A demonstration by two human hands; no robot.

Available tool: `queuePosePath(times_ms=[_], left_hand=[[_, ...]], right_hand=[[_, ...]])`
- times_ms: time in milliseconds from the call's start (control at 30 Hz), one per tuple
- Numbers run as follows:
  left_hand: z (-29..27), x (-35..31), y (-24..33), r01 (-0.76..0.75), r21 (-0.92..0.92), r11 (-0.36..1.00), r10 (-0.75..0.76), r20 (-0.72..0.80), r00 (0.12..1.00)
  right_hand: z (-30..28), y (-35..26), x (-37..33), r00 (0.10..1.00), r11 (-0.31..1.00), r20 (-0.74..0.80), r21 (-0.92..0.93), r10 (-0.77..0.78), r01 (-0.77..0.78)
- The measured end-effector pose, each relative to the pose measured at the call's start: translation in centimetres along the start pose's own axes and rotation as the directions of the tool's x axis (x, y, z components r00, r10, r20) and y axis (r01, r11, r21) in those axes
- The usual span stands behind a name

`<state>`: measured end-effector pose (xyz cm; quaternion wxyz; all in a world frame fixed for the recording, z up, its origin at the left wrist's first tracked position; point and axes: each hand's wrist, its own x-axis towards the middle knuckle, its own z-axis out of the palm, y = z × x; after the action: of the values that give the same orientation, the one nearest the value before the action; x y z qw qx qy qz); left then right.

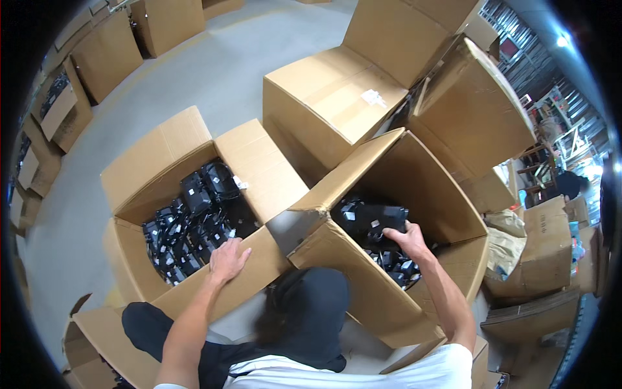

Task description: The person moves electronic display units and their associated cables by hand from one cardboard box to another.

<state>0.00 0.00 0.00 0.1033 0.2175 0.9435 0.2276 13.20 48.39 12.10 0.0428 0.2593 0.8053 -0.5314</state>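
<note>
Two open cardboard cartons stand before me. My left hand [228, 260] lies on the near edge of the left carton [175, 298], thumb apart, its fingertips at the inner side. Inside are many black power-adapter-like units [186, 233] with cables and small white labels. Over the right carton [363, 279], my right hand [408, 240] is closed on a black rectangular device [372, 217], thumb on top; its fingers underneath are hidden. More black units with white labels [398, 266] lie below it in that carton.
Large cartons [324, 97] stand behind, and taller ones [473, 110] rise at the right. A row of cartons [107, 55] lines the far left. Flattened cardboard [531, 318] is stacked at right beside a beige bag [505, 236]. Another open carton [107, 330] is near my left knee.
</note>
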Motion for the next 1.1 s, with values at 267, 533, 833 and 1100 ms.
queuePosePath(times_ms=[267,533,833,1100], left_hand=[[-1.8,3.8,5.7,-0.228,-0.443,0.867,0.063,-0.356,0.932],[-6.7,6.6,24.8,-0.348,-0.773,0.531,0.191,-0.29,0.938],[-5.8,7.0,27.8,0.44,-0.894,-0.081,0.281,0.403,0.871],[-11.5,6.2,28.8,-0.703,-0.351,0.619,0.321,-0.703,0.634]], right_hand=[[-4.5,-6.2,-6.9,0.967,0.85,-0.234,0.486,-0.097,0.203],[-1.8,-9.4,-9.0,0.941,0.704,-0.227,0.625,-0.251,0.338],[-1.8,-7.9,-8.2,0.961,0.714,-0.248,0.651,-0.121,0.258],[-4.4,-8.5,-9.6,0.74,0.639,-0.61,0.457,-0.281,0.619]])
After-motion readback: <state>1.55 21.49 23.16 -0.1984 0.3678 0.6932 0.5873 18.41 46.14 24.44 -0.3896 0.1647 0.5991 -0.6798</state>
